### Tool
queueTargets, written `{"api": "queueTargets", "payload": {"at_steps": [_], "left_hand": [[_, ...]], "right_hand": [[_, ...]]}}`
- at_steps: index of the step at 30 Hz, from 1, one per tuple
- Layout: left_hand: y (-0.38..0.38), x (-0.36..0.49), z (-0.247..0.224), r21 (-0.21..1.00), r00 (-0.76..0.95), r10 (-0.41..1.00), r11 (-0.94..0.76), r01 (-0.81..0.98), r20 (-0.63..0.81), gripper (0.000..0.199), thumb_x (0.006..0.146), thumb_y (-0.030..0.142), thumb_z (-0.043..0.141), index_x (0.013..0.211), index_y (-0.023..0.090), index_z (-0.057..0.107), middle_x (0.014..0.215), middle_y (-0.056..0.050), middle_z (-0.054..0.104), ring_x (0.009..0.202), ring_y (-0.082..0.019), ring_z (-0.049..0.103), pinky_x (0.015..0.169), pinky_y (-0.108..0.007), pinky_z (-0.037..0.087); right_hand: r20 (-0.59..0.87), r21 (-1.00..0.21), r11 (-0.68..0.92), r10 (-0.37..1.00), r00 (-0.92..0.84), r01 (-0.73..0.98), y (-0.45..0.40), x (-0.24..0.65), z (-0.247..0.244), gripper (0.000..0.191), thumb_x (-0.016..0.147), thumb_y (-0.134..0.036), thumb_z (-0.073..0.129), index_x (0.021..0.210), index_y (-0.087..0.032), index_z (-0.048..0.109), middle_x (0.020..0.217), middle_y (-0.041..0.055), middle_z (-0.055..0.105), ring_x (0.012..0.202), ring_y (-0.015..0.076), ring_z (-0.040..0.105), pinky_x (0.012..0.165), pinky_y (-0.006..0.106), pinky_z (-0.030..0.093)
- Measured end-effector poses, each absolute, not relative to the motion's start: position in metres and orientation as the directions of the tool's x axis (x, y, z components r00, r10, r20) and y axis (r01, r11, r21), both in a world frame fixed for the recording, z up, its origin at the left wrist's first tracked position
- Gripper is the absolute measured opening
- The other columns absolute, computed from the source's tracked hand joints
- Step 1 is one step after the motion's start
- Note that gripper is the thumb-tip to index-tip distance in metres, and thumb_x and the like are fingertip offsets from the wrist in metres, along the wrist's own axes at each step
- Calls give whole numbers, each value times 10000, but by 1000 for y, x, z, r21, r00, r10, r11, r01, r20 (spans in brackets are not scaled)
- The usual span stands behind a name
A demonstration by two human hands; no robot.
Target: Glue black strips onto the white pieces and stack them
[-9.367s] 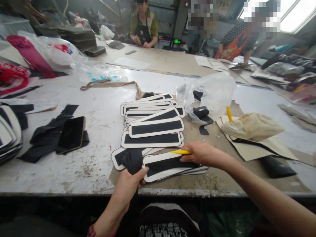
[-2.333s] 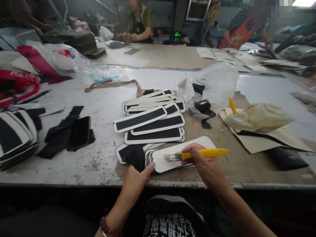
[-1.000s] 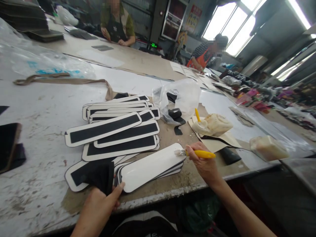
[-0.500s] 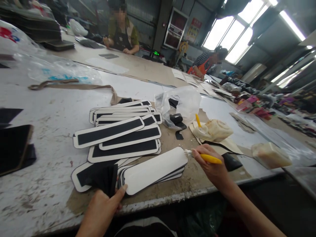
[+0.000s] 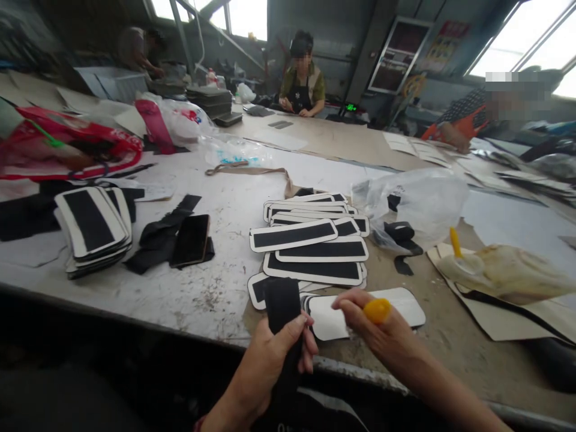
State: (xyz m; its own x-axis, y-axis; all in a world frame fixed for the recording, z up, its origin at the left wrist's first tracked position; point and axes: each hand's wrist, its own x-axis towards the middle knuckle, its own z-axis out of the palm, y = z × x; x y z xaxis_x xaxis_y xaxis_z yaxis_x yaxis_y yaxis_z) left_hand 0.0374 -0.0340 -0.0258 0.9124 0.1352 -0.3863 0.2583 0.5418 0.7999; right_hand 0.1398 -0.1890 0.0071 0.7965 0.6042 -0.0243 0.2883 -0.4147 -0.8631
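My left hand (image 5: 270, 351) is closed around a bundle of black fabric strips (image 5: 281, 300), held upright at the table's front edge. My right hand (image 5: 387, 336) grips a brush by its yellow handle (image 5: 377, 310); the bristles are hidden behind the fingers. Beneath that hand lies a blank white rounded panel (image 5: 402, 302), topping a small stack. Behind both hands is a spread of white panels (image 5: 321, 249), each with a black strip along its middle.
On the right, a second yellow brush (image 5: 455, 241) stands in a plastic-wrapped container (image 5: 508, 267). A clear plastic bag (image 5: 427, 195) sits behind. To the left are a phone (image 5: 191, 240) and a panel stack (image 5: 92, 225). Co-workers are across the table.
The view has swung left, showing more of the table's left side. My left hand has raised the black strips off the panels. My right hand has moved from the panel's far end toward its near end.
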Motion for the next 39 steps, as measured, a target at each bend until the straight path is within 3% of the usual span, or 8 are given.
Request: {"api": "queueTargets", "payload": {"at_steps": [6,12,18,23,27,31,35,39], "left_hand": [[-40,31,-24,782,924,29,543,306,-381,391,780,462,669,655,91,664,510,-62,610,423,-101,530,431,-180,387],[-42,28,-31,758,891,85,565,325,-445,404,714,480,728,800,88,676,687,-111,702,497,-162,617,478,-234,479],[-56,33,-36,779,873,186,559,284,-452,434,687,502,744,824,94,685,749,-117,720,491,-161,611,503,-257,498],[-80,26,-60,792,889,111,511,333,-445,475,683,547,736,749,78,699,639,-122,696,501,-170,611,513,-255,489],[-95,11,-71,777,884,18,487,400,-467,490,692,566,719,662,77,700,588,-119,674,500,-156,595,518,-241,473],[-92,-3,-75,780,867,16,447,439,-498,433,704,521,722,671,90,686,570,-95,660,506,-157,590,525,-242,462],[-70,-4,-74,810,789,269,400,430,-552,417,654,512,748,776,126,647,509,-16,602,479,-155,543,505,-249,435],[-52,19,-65,849,730,435,291,440,-527,416,638,476,744,841,137,614,502,32,553,498,-140,502,535,-247,411]], "right_hand": [[-400,-915,-247,651,646,-319,-146,120,-8,323,726,-478,669,688,-224,474,424,-84,481,367,117,491,392,215,362],[-298,-951,-245,567,768,-189,-154,119,-1,358,758,-492,634,596,-205,495,513,-57,517,450,87,490,455,210,409],[-393,-906,-121,597,699,-406,-162,108,-7,389,742,-552,651,686,-225,449,493,-90,435,367,107,467,383,245,408],[-266,-956,-203,305,914,-210,-195,111,-13,413,750,-554,663,632,-207,472,524,-64,434,459,88,419,436,212,379],[-281,-959,4,139,950,-284,-217,118,-13,331,732,-497,702,711,-216,529,636,-34,519,551,115,505,514,226,460],[-229,-968,89,74,971,-235,-248,132,1,323,725,-503,698,734,-222,539,560,-51,459,472,101,434,439,216,404],[-212,-945,-288,183,960,-154,-298,154,15,344,753,-545,660,697,-219,565,493,-65,377,408,86,316,375,213,282],[-237,-719,-677,450,861,156,-311,173,15,401,744,-542,648,554,-206,539,515,-25,471,467,110,395,431,237,311]]}}
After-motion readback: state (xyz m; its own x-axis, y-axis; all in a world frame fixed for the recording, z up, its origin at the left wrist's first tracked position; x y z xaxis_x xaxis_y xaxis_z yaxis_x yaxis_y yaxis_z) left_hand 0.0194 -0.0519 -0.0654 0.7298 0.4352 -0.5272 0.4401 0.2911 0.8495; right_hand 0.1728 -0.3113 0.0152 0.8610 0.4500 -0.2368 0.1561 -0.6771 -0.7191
